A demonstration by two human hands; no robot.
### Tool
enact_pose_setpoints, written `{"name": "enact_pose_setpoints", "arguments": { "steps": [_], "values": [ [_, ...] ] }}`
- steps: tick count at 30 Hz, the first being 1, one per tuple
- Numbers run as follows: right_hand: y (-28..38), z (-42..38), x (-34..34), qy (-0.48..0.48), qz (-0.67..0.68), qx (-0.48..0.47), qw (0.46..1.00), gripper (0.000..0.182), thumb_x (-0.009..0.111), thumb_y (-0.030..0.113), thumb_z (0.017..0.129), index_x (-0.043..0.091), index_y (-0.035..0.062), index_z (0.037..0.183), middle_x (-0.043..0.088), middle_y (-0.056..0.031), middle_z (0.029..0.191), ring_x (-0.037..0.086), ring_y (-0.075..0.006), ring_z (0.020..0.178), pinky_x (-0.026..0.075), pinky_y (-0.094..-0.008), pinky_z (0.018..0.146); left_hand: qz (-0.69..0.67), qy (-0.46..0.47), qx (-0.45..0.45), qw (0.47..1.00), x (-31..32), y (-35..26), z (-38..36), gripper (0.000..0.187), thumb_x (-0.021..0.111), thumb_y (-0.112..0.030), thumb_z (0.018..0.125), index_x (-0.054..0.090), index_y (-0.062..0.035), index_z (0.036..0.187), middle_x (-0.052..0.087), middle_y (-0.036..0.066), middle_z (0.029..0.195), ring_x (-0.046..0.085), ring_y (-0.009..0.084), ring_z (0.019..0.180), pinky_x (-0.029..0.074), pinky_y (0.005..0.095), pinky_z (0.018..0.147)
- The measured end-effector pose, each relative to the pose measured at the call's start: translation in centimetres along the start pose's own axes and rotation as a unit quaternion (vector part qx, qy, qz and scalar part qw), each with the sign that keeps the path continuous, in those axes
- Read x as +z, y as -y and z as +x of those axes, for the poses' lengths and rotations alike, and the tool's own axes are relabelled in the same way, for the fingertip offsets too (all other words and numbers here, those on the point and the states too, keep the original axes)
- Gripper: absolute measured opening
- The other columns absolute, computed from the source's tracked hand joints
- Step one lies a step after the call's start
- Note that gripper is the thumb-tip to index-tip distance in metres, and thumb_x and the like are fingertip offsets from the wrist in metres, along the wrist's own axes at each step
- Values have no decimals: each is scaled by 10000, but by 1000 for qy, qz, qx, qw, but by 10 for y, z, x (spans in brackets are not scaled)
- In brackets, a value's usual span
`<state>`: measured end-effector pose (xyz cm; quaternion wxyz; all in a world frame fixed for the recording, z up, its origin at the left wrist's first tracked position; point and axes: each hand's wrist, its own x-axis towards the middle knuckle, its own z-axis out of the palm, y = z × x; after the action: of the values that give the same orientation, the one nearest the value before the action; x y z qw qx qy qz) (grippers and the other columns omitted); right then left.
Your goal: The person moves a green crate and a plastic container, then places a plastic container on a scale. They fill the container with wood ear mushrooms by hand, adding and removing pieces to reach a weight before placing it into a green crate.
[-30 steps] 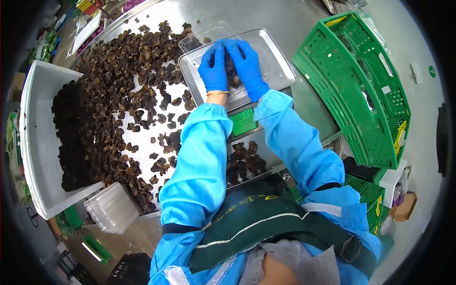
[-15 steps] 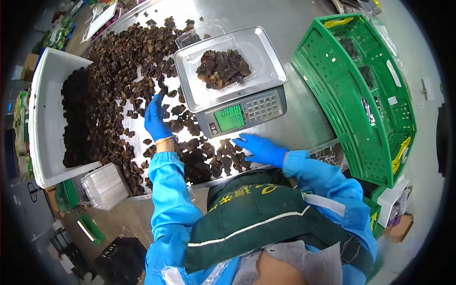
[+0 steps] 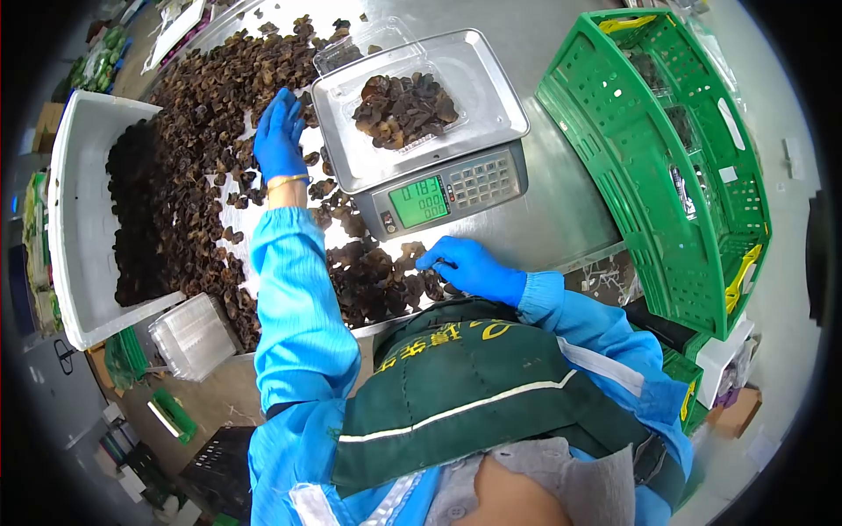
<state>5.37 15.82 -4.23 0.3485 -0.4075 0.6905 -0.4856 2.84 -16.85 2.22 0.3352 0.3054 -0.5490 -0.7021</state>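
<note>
A metal table (image 3: 566, 215) gleams under bright light. Brownish floor (image 3: 215, 399) shows before it. Right of it spreads a pale surface (image 3: 785, 263), wall or floor.

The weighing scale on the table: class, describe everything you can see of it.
The scale stands on the metal table, turned slightly askew. Its grey body carries a lit green display, whose top line seems to read 0.183, and a keypad of pale buttons. A shiny, rimmed metal tray sits on top, bearing a clear plastic container heaped with dark brown, crinkled pieces. Neither the left hand nor the right hand touches it.
</note>
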Motion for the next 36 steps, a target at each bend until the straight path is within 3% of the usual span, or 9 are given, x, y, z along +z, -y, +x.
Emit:
{"name": "enact_pose_setpoints", "arguments": {
  "steps": [6,8,14,17,20,24,26,32,36],
  "values": [
    [-6,-1,-6,-10,62,114,991,217,588,44,797,650,138,982,642,-57,884,599,-161,755,484,-303,703,-49,24,-258,965,25,39,56,598,503,-436,887,344,-65,1327,488,120,1277,504,243,1119,410,366,903],
    [2,9,-15,-92,232,81,965,330,586,2,801,589,99,1117,630,-23,975,578,-99,803,470,-255,699,-71,35,-251,965,28,37,59,585,484,-453,891,358,-80,1324,498,100,1266,501,234,1115,397,367,910],
    [55,100,-90,-241,216,-16,946,379,563,-19,816,529,50,1186,609,-49,1066,579,-105,810,467,-238,725,-91,44,-157,982,28,24,50,509,390,-511,909,500,-150,1250,533,17,1225,490,162,1073,327,355,943],
    [47,107,-108,-297,139,-10,945,363,539,21,845,523,58,1206,587,-55,1125,579,-107,812,470,-243,724,49,77,-76,993,23,10,20,404,534,-384,877,572,-130,1189,549,-19,1170,509,102,991,377,263,850],
    [26,104,-129,-359,97,41,927,341,507,133,892,517,65,1226,589,-65,1125,579,-111,801,470,-250,672,165,119,50,978,10,26,-24,605,729,-232,738,486,-46,1261,605,81,973,558,106,840,458,274,777],
    [24,110,-131,-316,169,181,916,325,547,213,873,557,51,1154,624,-68,969,591,-126,740,464,-247,626,259,182,-133,939,-2,45,-62,739,736,-204,740,347,1,1334,602,103,895,576,124,763,503,249,666],
    [16,116,-128,-271,213,180,921,314,581,190,850,564,21,1114,627,-69,920,592,-130,714,468,-248,609,115,182,-223,951,8,37,-74,574,646,-144,812,389,13,1301,642,78,853,622,127,705,501,223,576],
    [-1,131,-130,-273,219,232,907,284,603,124,809,578,8,1067,629,-68,885,604,-134,713,474,-234,584,124,150,-170,966,10,65,-66,454,567,-49,843,427,-7,1274,647,70,850,629,128,692,503,228,608],
    [19,117,-133,-284,212,212,911,336,593,169,821,571,55,1137,628,-68,923,602,-130,745,472,-230,626,118,147,-181,965,-9,42,-74,593,572,-120,864,273,-7,1363,642,124,956,637,171,778,513,271,699]
  ]
}}
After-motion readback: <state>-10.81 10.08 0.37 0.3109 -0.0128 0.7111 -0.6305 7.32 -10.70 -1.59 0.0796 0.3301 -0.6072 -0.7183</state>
